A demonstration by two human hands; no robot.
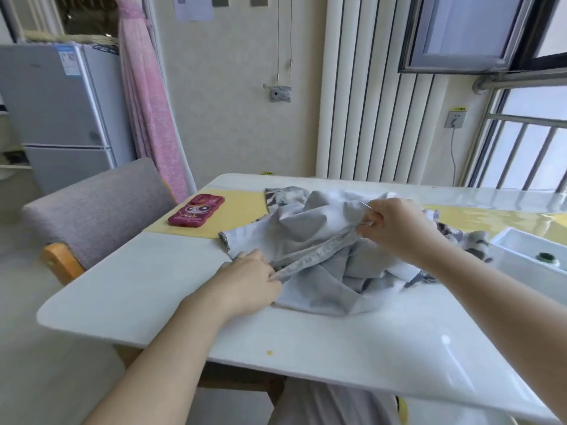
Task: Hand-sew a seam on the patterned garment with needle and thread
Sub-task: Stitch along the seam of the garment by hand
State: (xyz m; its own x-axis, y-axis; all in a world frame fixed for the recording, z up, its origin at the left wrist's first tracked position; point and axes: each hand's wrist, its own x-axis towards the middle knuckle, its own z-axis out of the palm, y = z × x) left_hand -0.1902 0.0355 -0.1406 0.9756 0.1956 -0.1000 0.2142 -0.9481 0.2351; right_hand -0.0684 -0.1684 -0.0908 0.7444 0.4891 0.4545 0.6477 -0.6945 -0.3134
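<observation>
The garment (319, 256) lies bunched on the desk (153, 286). Her left hand (245, 283) pinches the seam's near end; her right hand (395, 228) pinches the far end, needle (365, 205) poking up.

Likely a home dining corner, fridge (58, 115), pink curtain (147, 96), table (153, 286)

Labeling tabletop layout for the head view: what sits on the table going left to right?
Pink phone case → left hand pinching the seam strip → grey patterned garment → right hand holding the needle → white box with a green spool inside.
</observation>
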